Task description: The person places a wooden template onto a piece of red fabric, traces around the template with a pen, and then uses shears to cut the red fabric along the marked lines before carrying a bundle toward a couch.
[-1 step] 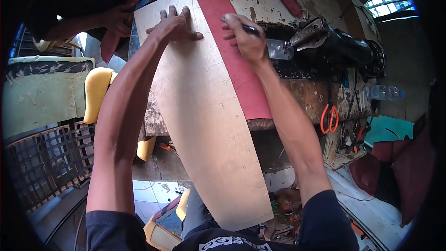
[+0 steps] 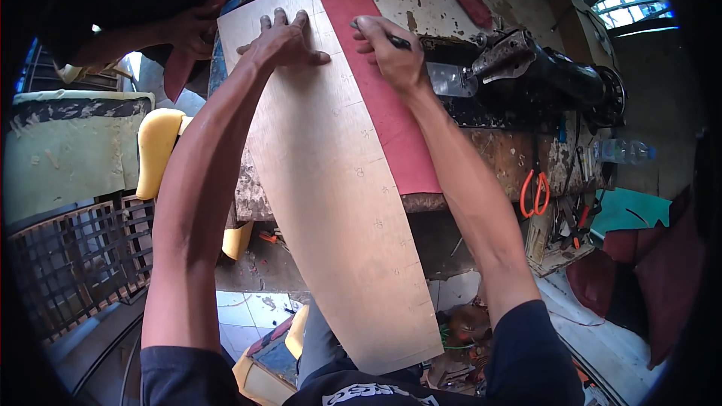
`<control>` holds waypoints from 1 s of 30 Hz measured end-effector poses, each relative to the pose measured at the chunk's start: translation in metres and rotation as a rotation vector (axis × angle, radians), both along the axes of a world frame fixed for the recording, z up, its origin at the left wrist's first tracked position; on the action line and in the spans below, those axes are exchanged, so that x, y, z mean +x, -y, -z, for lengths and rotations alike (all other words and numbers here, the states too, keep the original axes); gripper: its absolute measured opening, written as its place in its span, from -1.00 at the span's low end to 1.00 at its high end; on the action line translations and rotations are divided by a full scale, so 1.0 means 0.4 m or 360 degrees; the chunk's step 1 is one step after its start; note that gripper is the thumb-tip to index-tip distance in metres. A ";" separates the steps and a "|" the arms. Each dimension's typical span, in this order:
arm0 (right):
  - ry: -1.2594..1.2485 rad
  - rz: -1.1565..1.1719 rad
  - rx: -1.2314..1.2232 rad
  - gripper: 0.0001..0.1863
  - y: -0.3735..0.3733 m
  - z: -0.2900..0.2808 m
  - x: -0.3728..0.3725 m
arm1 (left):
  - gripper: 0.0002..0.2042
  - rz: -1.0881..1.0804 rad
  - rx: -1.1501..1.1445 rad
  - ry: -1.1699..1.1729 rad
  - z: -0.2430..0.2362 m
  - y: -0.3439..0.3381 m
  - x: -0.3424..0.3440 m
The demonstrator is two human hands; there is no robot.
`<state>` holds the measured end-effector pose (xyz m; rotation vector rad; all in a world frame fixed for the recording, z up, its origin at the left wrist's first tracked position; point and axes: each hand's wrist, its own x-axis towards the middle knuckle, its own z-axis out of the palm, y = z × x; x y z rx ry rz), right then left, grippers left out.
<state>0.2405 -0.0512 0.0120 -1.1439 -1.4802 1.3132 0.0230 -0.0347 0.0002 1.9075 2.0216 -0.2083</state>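
Observation:
A long, pale wooden board (image 2: 331,180) with pencil marks along its right edge lies over a piece of red leather-like material (image 2: 387,120). The material shows as a strip beside the board's right edge. My left hand (image 2: 282,45) rests with spread fingers on the board's far part, pressing it down. Over the red strip, just right of the board, my right hand (image 2: 391,53) is closed around a dark pen (image 2: 399,42). Its tip end points toward the board's far right edge. Whether the tip touches the material cannot be made out.
A black sewing machine (image 2: 556,68) stands right of my right hand. Orange-handled scissors (image 2: 535,194) hang at the table's front edge, with a plastic bottle (image 2: 624,151) farther right. At far left, another person's hand (image 2: 192,34) holds red material. The board's near end overhangs the table toward me.
My right hand has shifted slightly left, closer to the board's edge, with the pen. My left hand and the board stay in place.

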 end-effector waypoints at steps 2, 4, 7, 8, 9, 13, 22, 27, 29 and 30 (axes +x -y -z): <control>-0.0022 -0.0006 0.0096 -0.57 -0.083 0.064 -0.047 | 0.19 -0.0076 0.0026 0.0071 0.002 0.006 -0.007; -0.0054 0.0090 0.0150 -0.61 -0.112 0.106 -0.104 | 0.20 -0.0136 -0.0012 0.0099 0.000 0.018 -0.004; 0.0104 0.0176 0.0394 -0.62 -0.195 0.161 -0.130 | 0.18 -0.0185 -0.0063 0.0058 -0.030 0.030 0.023; 0.0079 0.0173 0.0369 -0.62 -0.226 0.165 -0.134 | 0.17 -0.0174 -0.0056 0.0080 -0.036 0.030 0.031; 0.0046 0.0166 0.0326 -0.62 -0.241 0.163 -0.152 | 0.17 -0.0202 -0.0096 0.0089 -0.039 0.035 0.029; 0.0457 0.0056 0.0413 -0.54 -0.295 0.152 -0.205 | 0.19 -0.0225 -0.0103 0.0080 -0.042 0.032 0.018; 0.0869 -0.0073 0.0435 -0.50 -0.319 0.114 -0.215 | 0.21 -0.0243 -0.0098 0.0107 -0.033 0.024 0.018; 0.0927 -0.0133 0.0490 -0.50 -0.333 0.119 -0.225 | 0.21 -0.0223 -0.0116 0.0105 -0.035 0.025 0.015; 0.0836 -0.0101 0.0508 -0.52 -0.340 0.122 -0.225 | 0.18 -0.0252 -0.0110 0.0107 -0.036 0.024 0.019; 0.0745 -0.0078 0.0529 -0.53 -0.342 0.124 -0.224 | 0.15 -0.0290 -0.0103 0.0112 -0.035 0.025 0.019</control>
